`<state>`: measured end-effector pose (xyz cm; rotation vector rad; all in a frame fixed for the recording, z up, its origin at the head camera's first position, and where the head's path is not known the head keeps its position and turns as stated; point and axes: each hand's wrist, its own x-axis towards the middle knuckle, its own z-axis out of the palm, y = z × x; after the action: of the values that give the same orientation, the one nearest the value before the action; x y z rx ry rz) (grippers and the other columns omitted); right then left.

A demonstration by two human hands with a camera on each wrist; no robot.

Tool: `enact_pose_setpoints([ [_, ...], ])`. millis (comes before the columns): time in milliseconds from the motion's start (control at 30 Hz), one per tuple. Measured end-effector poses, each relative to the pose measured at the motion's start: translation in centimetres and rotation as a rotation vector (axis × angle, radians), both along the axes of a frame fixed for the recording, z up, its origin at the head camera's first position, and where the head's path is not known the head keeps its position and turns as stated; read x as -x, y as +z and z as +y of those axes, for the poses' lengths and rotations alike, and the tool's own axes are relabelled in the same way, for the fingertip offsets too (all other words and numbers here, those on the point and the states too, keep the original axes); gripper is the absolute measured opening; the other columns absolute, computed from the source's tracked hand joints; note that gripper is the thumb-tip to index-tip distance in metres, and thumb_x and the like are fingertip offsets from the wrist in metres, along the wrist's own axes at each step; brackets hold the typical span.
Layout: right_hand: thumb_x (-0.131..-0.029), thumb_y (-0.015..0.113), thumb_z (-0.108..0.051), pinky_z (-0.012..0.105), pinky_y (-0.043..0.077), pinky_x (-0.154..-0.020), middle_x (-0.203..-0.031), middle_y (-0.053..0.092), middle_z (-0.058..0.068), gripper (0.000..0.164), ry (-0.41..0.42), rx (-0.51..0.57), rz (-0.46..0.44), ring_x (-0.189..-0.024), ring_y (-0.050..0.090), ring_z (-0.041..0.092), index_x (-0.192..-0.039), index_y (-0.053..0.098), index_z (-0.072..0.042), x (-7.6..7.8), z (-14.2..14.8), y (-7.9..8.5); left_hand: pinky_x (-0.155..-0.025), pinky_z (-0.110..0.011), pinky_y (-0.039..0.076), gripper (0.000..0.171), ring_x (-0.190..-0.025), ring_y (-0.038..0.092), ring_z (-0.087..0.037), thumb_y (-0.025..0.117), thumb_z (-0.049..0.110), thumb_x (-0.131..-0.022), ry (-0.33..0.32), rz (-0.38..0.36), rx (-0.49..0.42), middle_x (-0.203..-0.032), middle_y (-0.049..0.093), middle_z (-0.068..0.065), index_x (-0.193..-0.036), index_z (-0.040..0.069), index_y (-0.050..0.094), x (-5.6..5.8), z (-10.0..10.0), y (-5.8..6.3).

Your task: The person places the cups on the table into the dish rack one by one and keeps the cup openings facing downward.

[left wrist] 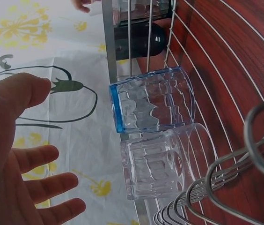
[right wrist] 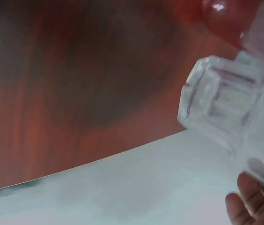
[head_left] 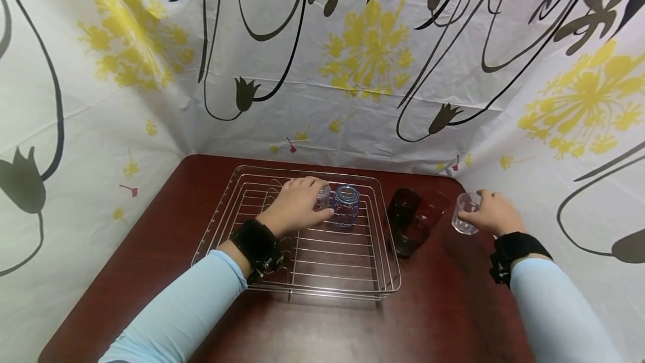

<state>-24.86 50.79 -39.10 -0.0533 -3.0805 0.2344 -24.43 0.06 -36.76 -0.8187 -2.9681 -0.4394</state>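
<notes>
In the dish rack [head_left: 332, 287] stand two upside-down glasses, a blue-tinted glass [head_left: 346, 206] and a clear glass [left wrist: 155, 166] beside it. My left hand [head_left: 297, 203] hovers over the clear one, partly covering it in the head view. Its thumb and fingers are spread apart, and the left wrist view shows a gap between them and both glasses. Off the right side of the rack, my right hand [head_left: 498, 216] grips another clear glass [right wrist: 221, 103] near its rim, fingers and thumb around it. That glass has a thick, faceted base.
Dark glasses [head_left: 403, 206] and a red glass [head_left: 434, 206] are grouped on the reddish-brown table [head_left: 443, 318], just right of the rack. Wire loops [left wrist: 216, 176] rise inside the rack on its left side. A flower-patterned cloth [head_left: 312, 111] hangs behind and along both sides.
</notes>
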Motion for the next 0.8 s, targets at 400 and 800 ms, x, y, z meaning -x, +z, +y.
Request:
enact_pose_setpoints([
  [400,-0.081,0.068,-0.062,0.069,0.04,-0.081,-0.115,0.046,0.04,0.096,-0.032,-0.092,0.267,-0.105,0.044,0.057,-0.136,0.044,0.012,1.3,-5.8,5.5,-0.12,-0.056,0.022,0.078,-0.143,0.038,-0.03,0.057,0.065,-0.092,0.017,0.007,-0.017,-0.154,0.043,-0.007,-0.154,0.021,0.039,-0.2,-0.4,0.0],
  [800,-0.078,0.074,-0.055,0.067,0.038,-0.085,-0.125,0.047,0.036,0.092,0.092,-0.08,0.332,-0.111,0.044,0.055,-0.143,0.042,0.003,1.0,-12.8,8.7,-0.121,-0.055,0.021,0.079,-0.144,0.037,-0.03,0.057,0.066,-0.091,0.023,-0.015,-0.012,-0.155,0.042,-0.006,-0.155,0.023,0.038,-0.4,-0.5,0.0],
])
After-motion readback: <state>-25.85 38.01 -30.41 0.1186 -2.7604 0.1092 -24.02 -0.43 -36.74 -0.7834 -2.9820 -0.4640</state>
